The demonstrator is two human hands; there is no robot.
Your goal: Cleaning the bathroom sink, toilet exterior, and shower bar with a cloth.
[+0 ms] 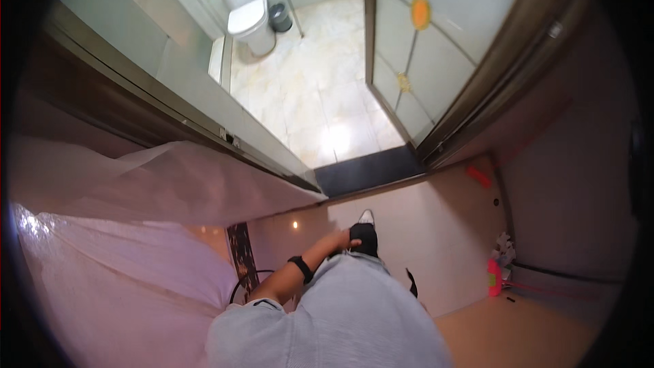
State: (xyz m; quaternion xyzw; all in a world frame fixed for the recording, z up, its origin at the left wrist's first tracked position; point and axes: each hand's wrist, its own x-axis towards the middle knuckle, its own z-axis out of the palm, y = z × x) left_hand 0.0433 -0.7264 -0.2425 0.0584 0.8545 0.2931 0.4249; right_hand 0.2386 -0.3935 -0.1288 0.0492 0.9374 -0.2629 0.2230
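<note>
My left hand [338,239], with a black band [300,269] around its wrist, hangs in front of my black trouser leg [366,238]. One finger shows stretched out against the dark cloth, and no object is visible in the hand. The other fingers are small and partly hidden. My right hand is out of the picture, beyond my light grey shirt [340,313]. A white shoe tip [366,216] points toward the dark doorway threshold [371,172].
Ahead, an open door [436,41] with frosted panels stands on the right. Beyond lie a tiled floor [306,88], a white toilet [248,20] and a grey bin [279,18]. Pale sheeting [122,259] covers the left side. A pink bottle [494,278] stands by the right wall.
</note>
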